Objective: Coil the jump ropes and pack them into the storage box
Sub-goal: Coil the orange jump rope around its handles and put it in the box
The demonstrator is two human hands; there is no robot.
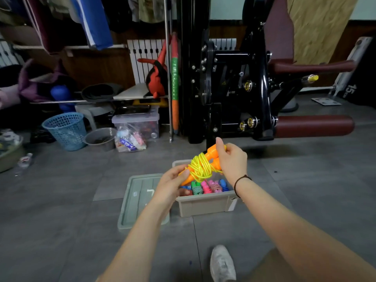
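Way over on the left of the grey tiled floor (61, 200), a blue perforated plastic wastebasket (66, 130) can be seen. A round grey plastic basin (99, 137) is set just beside it, and a crinkly clear plastic bag of colourful packets (130, 140) is propped against a clear lidded plastic tub (136, 122) behind. Closer in, a flat grey-green plastic lid (140, 198) is laid on the floor just beside the left wall of the beige plastic storage box (203, 205); the actual join is hidden by the forearm. The left hand (173, 184) is held up in front of the box's left rim, and the lower tips of the orange handles are pinched between its thumb and curled fingers. The jump rope, two orange plastic handles wound round with bright yellow cord (201, 166), is held in the air above the box's far rim, tilted up to the right. Inside the box, coiled ropes in blue, green, pink and red-white (205, 187) are packed in a row along the near wall. The upper handle ends are gripped by the curled fingers of the right hand (232, 161), thumb pointed up, and a thin dark cord bracelet (241, 181) is worn on that wrist. Behind it all, a black steel gym machine (234, 88) with maroon padded rollers (313, 126) is parked, and a grey sneaker (221, 263) is poked in at the bottom edge.
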